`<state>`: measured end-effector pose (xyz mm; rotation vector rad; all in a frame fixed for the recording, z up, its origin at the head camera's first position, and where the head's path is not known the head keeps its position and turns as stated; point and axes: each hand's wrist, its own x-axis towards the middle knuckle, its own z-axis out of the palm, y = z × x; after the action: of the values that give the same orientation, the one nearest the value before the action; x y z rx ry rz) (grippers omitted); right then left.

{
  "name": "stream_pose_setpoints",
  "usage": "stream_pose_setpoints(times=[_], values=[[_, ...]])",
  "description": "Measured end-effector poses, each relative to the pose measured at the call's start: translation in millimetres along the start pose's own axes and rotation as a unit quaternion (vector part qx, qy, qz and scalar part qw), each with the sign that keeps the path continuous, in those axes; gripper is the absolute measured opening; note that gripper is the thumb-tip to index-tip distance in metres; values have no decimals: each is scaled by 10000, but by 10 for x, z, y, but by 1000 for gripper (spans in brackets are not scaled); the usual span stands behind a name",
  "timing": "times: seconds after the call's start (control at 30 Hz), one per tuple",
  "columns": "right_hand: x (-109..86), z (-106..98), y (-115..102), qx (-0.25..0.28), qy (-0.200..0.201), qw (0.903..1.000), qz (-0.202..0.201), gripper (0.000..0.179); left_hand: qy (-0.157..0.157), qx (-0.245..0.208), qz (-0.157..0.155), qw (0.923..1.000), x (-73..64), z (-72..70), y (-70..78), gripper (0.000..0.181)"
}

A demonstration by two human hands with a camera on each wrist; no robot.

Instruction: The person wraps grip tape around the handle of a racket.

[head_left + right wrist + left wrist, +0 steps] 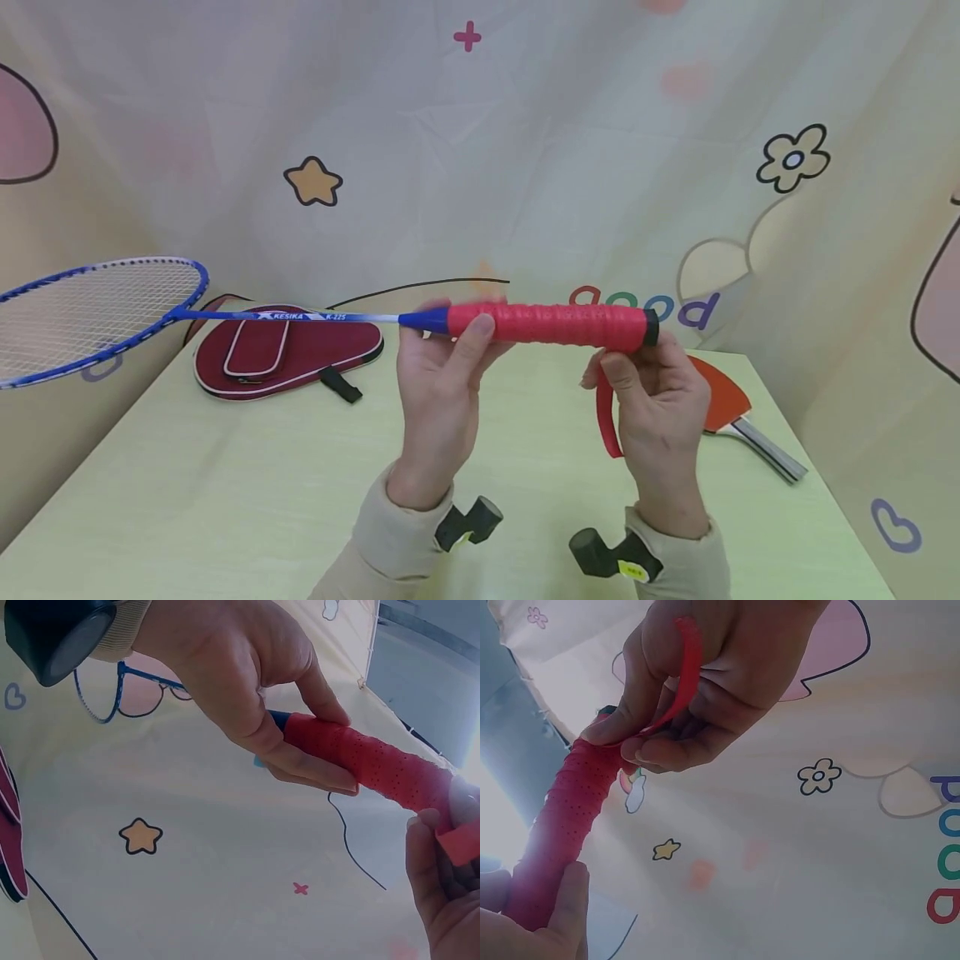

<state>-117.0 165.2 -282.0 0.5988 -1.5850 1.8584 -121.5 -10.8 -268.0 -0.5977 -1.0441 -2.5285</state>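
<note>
A blue and white badminton racket [352, 317] is held up level above the table, its strung head at the far left. Red perforated grip tape [555, 325] is wound round its handle in overlapping turns, and a black butt end shows at the right. My left hand [438, 400] grips the handle near the blue cone, thumb in front. By the butt end, my right hand [663, 417] pinches the tape between thumb and fingers. A loose tail of tape [606, 417] hangs below that pinch; the right wrist view also shows the tape [461, 844] at those fingers.
A dark red paddle case [315, 346] with white piping lies at the table's back left, a black strap [341, 385] beside it. At the right lies a table tennis paddle [723, 396], partly behind my right hand. A printed cloth [525, 167] hangs behind the table [247, 475].
</note>
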Motion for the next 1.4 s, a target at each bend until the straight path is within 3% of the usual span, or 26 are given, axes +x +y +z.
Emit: stream_pose_setpoints(times=[0.2,0.47,0.67,0.83,0.97,1.23,1.4], values=[[-22,-5,18,316,51,9991,-281,28,-9,119,-21,9999,-1,-11,-25,34],[-17,17,24,491,60,9984,-281,31,-26,364,-57,9993,14,-20,-44,43],[-31,44,6,386,139,9986,-339,27,62,465,-194,9987,19,-14,-52,46],[-22,56,6,277,231,9987,-367,23,-69,166,-179,9997,23,-6,-38,35],[-8,37,9,183,179,9993,-269,23,-127,34,-74,9999,14,1,-16,37],[-14,-6,-4,-72,43,10000,30,30,154,186,-14,9997,1,-2,-20,33],[-15,-3,2,-64,91,9999,-22,30,227,201,16,9995,-2,-1,-50,31]])
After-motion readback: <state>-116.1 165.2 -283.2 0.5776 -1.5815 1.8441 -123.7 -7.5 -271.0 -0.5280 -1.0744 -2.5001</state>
